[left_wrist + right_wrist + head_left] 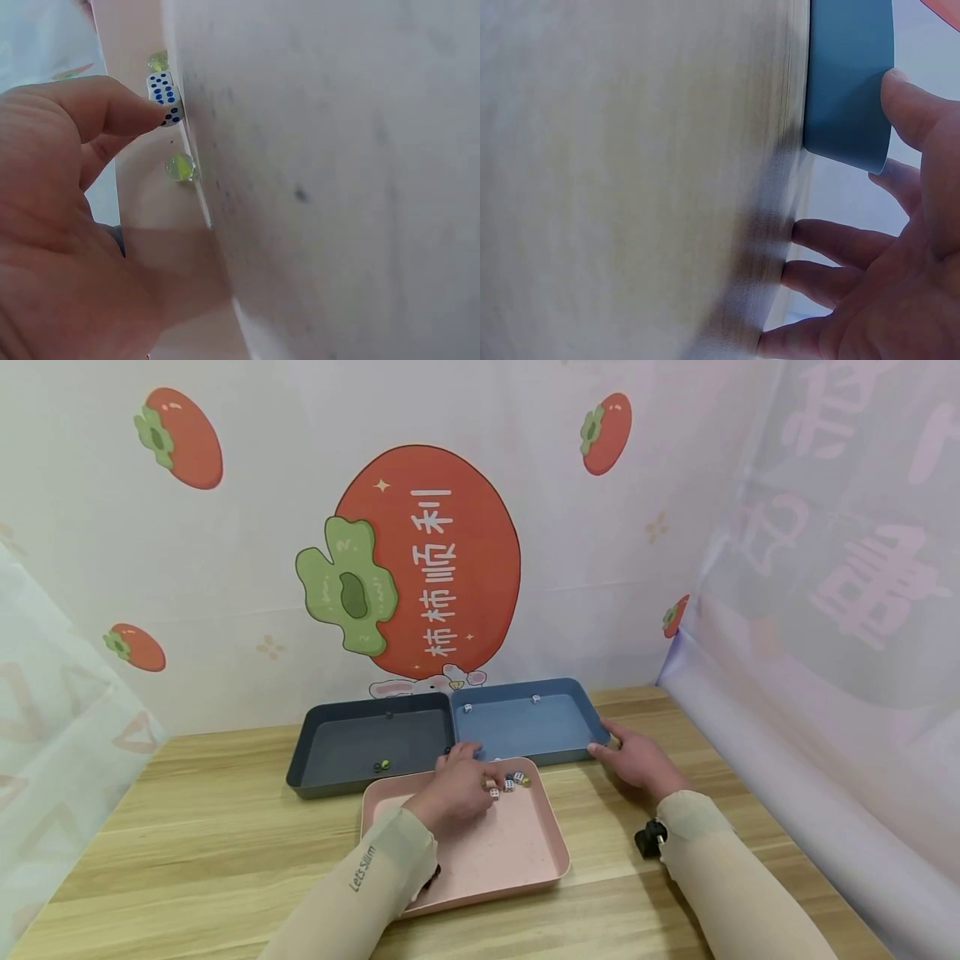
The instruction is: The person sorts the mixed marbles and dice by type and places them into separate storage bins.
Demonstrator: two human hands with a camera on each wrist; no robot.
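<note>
My left hand (459, 789) is over the back of a pink tray (510, 852). Its thumb and a finger come together beside a white die (163, 88) with blue dots, and the thumb tip overlaps it in the left wrist view; I cannot tell whether they grip it. Near that die lies a clear marble (180, 167) with a yellow-green swirl. A few more dice (509, 785) lie along the back right of this tray. At the right front corner of a blue tray (525, 731), my right hand (637, 760) touches the rim with its thumb, fingers spread.
A dark grey tray (416, 739) sits left of the blue one, with a yellow-green marble (386, 765) and darker marbles inside. Two dice (536, 699) lie in the blue tray's back part. All three trays rest on a wooden table (202, 827) before a printed cloth backdrop.
</note>
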